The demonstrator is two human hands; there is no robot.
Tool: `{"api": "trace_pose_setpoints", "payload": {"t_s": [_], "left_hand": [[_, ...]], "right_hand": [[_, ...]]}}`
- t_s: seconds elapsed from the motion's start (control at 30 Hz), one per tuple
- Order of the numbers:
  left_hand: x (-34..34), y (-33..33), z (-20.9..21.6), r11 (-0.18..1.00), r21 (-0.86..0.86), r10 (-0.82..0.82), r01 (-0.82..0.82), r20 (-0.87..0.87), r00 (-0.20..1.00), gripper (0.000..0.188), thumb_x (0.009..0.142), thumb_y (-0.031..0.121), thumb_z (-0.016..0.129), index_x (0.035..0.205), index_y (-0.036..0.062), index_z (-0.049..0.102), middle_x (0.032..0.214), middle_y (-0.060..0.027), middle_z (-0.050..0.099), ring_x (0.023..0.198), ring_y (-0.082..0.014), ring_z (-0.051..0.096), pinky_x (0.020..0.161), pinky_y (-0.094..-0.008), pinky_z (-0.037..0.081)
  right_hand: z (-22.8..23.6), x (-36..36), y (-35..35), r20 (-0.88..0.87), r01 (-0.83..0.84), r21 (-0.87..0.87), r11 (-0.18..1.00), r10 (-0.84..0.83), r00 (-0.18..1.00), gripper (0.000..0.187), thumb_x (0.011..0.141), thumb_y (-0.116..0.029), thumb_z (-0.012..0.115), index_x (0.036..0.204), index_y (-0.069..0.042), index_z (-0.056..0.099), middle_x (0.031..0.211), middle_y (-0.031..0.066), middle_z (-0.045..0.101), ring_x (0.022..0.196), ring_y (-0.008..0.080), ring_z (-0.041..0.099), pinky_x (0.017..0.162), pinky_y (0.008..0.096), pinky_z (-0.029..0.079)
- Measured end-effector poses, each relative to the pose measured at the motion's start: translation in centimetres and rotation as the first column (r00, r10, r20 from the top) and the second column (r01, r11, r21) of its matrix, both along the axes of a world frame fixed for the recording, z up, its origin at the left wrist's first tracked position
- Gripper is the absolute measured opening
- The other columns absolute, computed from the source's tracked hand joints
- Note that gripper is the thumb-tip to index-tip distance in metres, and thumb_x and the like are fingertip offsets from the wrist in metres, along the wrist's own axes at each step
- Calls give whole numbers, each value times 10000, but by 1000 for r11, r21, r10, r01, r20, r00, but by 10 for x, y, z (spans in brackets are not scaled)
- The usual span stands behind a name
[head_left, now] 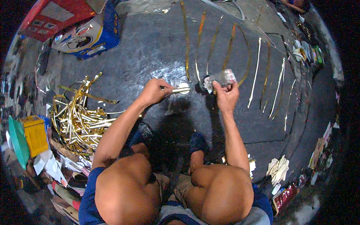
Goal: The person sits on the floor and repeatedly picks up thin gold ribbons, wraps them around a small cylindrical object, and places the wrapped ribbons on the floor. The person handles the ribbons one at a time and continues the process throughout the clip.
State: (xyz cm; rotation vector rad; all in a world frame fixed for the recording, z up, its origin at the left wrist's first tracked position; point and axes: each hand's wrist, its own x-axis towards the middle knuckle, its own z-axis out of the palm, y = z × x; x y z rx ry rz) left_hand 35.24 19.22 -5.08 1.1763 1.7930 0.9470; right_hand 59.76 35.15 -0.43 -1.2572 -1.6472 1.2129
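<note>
My left hand point(155, 91) pinches a short, narrow pale strip point(181, 90) that points to the right, just over the dark mat. Behind the strip shows a small round white patch or disc point(183, 85); I cannot tell whether the two touch. My right hand point(226, 98) is closed on a small greyish can point(227, 77) with red and white at one end. The can is tilted on its side, and a whitish, dark-edged mouth or smear point(207, 82) shows at its left.
A tangled heap of gold strips point(80, 118) lies at left. Several gold and white strips point(228, 47) are spread across the dark mat point(150, 45) ahead and right. A blue box point(110, 33) and red box point(56, 17) stand far left. Paper scraps point(278, 168) lie near right.
</note>
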Motion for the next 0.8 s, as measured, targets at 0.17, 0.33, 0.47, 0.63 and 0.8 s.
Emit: {"api": "trace_pose_setpoints", "payload": {"t_s": [0.17, 0.33, 0.47, 0.63, 0.8], "left_hand": [[0, 11, -38, 989, -142, 29, -48, -133, 991, 188, 781, 212, 748, 931, 108, 795, 882, -154, 715, 866, -315, 684, 777, -416, 529], [7, 18, -36, 984, -179, -10, -25, -193, 981, 240, 783, 194, 714, 1003, 127, 782, 984, -119, 714, 916, -344, 668, 815, -424, 531], [21, 18, -5, 977, 210, 28, 28, -258, 966, 527, 734, 169, 771, 1243, 123, 645, 1169, -120, 663, 1042, -353, 642, 904, -411, 515], [38, 22, 3, 950, 309, -37, 52, -55, 998, 697, 667, 101, 837, 1292, 71, 531, 1196, -154, 638, 1137, -365, 615, 955, -419, 500], [52, 35, 3, 944, 328, -18, 44, -84, 996, 605, 700, 127, 845, 1229, 76, 555, 1115, -150, 672, 1060, -368, 650, 881, -416, 529]], "right_hand": [[3, -35, -32, 88, -150, 59, 987, 144, 986, 525, 751, -198, 853, 1122, -9, 533, 914, 112, 689, 772, 194, 673, 676, 335, 551], [-30, -45, -52, 378, -365, 392, 844, 214, 901, 544, 736, -197, 846, 1155, -17, 549, 961, 154, 665, 858, 312, 680, 735, 382, 550], [-33, -43, -60, 417, -411, 405, 816, 235, 878, 560, 747, -163, 823, 1189, 19, 531, 1051, 207, 645, 984, 406, 650, 798, 431, 546], [-31, -45, -63, 217, -397, 152, 905, 361, 907, 467, 795, -111, 770, 1185, 5, 540, 1034, 153, 663, 954, 278, 673, 791, 365, 560], [-98, -24, -23, 151, -149, -249, 957, 190, 970, 347, 814, -63, 721, 1126, -3, 581, 952, 87, 669, 857, 169, 648, 738, 295, 547]]}}
